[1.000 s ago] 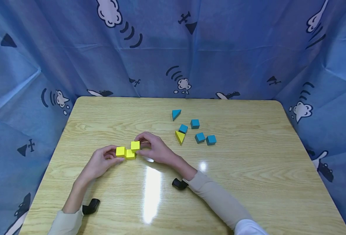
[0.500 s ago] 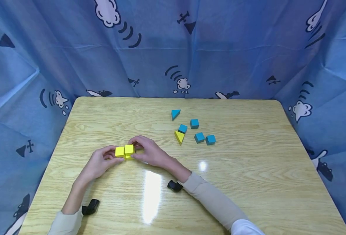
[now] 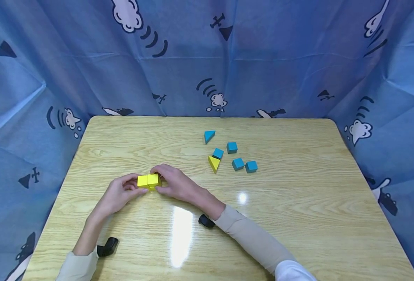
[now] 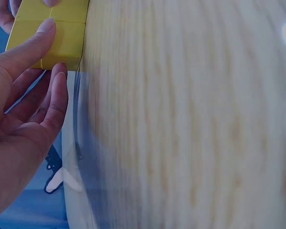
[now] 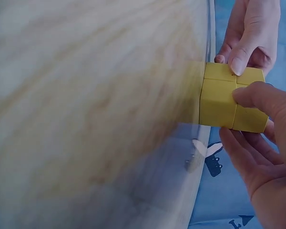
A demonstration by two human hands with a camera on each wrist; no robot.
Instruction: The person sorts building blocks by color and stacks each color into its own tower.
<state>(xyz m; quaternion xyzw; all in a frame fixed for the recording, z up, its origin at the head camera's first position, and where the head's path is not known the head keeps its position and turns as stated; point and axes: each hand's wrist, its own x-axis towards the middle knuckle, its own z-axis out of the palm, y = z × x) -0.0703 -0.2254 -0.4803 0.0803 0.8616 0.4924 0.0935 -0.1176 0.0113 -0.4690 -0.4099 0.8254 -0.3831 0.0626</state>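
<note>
Yellow cubes stand as a block two wide and two high on the wooden table, its seams showing in both wrist views. My left hand (image 3: 117,193) pinches the upper left yellow cube (image 3: 142,181), thumb on the near face by the seam between layers. From the other side, my right hand (image 3: 180,184) holds the upper right yellow cube (image 3: 153,179) between thumb and fingers. In the right wrist view the lower yellow cube (image 5: 218,102) lies against the tabletop. Fingers behind the block are partly hidden.
Right of the hands lie a yellow triangular block (image 3: 214,164), a blue triangular block (image 3: 209,136) and several blue cubes (image 3: 232,147). A patterned blue curtain (image 3: 178,70) surrounds the back and sides of the table (image 3: 298,187).
My right hand has moved left with its yellow cube, bringing it from above and to the right down beside the upper left cube. The left hand has stayed in place.
</note>
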